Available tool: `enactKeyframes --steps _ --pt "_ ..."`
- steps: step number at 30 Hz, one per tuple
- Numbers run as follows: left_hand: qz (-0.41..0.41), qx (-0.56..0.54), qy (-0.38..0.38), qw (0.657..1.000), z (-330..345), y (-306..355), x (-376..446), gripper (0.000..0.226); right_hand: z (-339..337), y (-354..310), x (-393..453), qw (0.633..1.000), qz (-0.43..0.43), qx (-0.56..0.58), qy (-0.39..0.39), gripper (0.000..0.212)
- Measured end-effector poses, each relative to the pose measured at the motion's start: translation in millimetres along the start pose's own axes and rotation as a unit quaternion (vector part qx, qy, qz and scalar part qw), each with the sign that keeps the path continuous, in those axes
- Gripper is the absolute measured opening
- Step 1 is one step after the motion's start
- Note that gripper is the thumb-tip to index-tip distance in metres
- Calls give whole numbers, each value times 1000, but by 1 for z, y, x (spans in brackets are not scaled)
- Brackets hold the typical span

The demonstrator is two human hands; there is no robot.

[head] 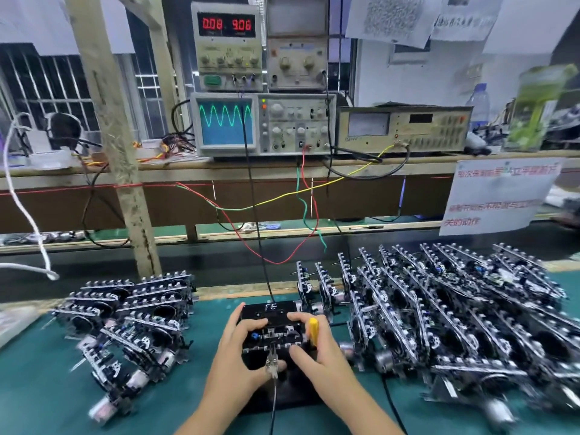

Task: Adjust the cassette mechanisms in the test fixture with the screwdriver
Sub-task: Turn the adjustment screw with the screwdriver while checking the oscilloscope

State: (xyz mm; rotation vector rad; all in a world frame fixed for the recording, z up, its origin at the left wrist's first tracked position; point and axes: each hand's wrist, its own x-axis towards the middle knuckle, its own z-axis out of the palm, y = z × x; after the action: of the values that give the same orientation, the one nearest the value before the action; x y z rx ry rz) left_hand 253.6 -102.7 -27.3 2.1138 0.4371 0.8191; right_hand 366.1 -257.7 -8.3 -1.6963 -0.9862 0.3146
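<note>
Head view: both hands rest on the mechanism seated in the black fixture at the bench's near edge, on the green mat. The left hand curls around the unit's left side, fingers over its top and thumb low at the front near a metal clip with a wire running toward the viewer. The right hand holds the screwdriver, its yellow handle tucked upright between the fingers, while the fingertips and thumb press on the mechanism; the blade is hidden, so whether it is on a screw cannot be told.

More mechanisms lie in a pile to the left, and stand in rows to the right, well clear of the fixture. On the shelf behind, the oscilloscope shows a green sine trace and the supply shows red digits.

The step appears to be seating or steadying the unit before adjustment. To do it well, the left hand should keep the mechanism pressed flat so the contacts hold, the driver should meet its screw squarely, and turns should be small, with eyes on the trace rather than the hands. The clip's wire and the lead behind need to stay undisturbed.
</note>
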Motion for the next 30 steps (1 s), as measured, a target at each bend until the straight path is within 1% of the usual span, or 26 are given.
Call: enactKeyframes --steps 19,30 --pt "2 -26 2 1000 5 -14 6 75 -4 -5 -3 1000 22 0 -2 45" --pt "5 -15 9 1000 4 -17 6 74 -2 -6 -1 999 43 1 2 46"
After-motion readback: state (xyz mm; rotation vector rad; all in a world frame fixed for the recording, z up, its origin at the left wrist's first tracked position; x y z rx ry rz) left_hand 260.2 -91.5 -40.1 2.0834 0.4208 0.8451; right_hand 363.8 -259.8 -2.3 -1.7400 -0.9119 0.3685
